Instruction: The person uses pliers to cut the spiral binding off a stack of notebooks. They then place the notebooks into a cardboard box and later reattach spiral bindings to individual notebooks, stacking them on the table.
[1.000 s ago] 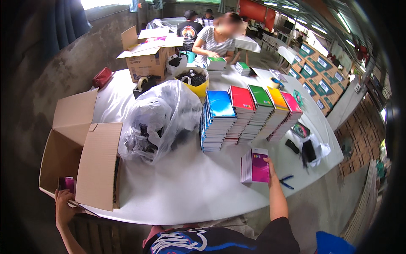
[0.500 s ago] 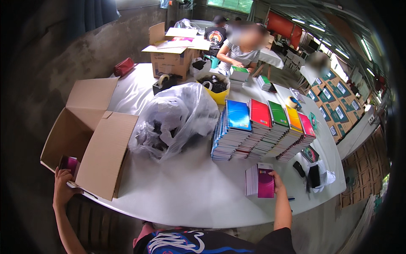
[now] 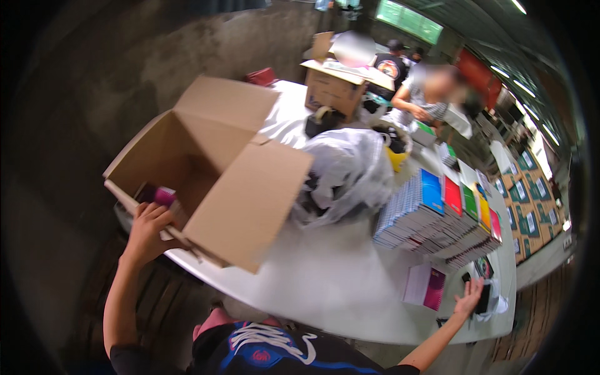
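Note:
At the left, my left hand [image 3: 149,232] is closed over the near edge of an open cardboard box [image 3: 240,206]. Its fingers lie beside a purple-covered notebook [image 3: 164,197] inside the box; whether they touch it is hard to tell. My right hand [image 3: 470,300] is open, fingers spread, just right of a small stack of purple-and-white notebooks [image 3: 426,286] on the white table [image 3: 325,269]. Behind that stack stand tall piles of spiral notebooks [image 3: 431,187] with blue, red, green, yellow and pink covers.
A clear plastic bag [image 3: 350,175] sits between box and piles. Behind it are a tape dispenser [image 3: 322,120], a yellow bucket [image 3: 395,157] and another carton [image 3: 334,90]. A person [image 3: 428,94] sits across the table. A black phone-like object [image 3: 483,299] lies by my right hand.
My right hand has let go of the purple notebook stack and opened to its right. The view has turned left, shifting things rightward. My left hand remains at the box edge.

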Demonstrator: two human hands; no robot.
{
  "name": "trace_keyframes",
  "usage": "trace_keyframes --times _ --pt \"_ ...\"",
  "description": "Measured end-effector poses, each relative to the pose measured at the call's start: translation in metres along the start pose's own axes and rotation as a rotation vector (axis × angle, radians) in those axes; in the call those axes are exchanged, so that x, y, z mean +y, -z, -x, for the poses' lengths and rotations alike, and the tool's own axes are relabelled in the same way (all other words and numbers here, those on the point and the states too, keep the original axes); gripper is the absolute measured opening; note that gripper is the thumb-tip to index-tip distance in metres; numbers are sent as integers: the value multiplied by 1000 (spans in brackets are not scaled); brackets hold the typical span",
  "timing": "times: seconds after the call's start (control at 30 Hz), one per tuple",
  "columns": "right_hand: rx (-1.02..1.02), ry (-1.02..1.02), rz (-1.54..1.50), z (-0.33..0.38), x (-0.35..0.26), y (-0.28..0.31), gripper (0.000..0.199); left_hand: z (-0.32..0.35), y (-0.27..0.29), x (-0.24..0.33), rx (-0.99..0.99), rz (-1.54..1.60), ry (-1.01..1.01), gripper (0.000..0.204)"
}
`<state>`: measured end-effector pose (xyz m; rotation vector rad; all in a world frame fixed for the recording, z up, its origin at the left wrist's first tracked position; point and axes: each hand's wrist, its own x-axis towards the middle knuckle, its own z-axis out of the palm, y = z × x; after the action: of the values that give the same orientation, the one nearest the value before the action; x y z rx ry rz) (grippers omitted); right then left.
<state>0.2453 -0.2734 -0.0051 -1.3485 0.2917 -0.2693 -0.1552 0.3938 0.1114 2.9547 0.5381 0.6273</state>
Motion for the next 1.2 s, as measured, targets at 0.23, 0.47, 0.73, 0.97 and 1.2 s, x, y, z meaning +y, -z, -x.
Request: trace_keyframes --times 0.23,0.47,0.73,0.97,1.2 --pt "-536 426 -12 199 -67 -223 57 0 -7 -42 9 93 -380 65" --pt "-1688 847 927 420 -123 -447 59 -7 29 -194 -84 -20 -332 82" --pt "-1924 860 1354 514 -67 -616 73 3 6 -248 88 282 -352 39" --pt "-2241 85 1391 454 104 -681 84 0 -16 -253 216 396 -463 39" --pt "-1994 -731 1153 482 170 -673 78 -6 -23 -262 334 399 -480 27"
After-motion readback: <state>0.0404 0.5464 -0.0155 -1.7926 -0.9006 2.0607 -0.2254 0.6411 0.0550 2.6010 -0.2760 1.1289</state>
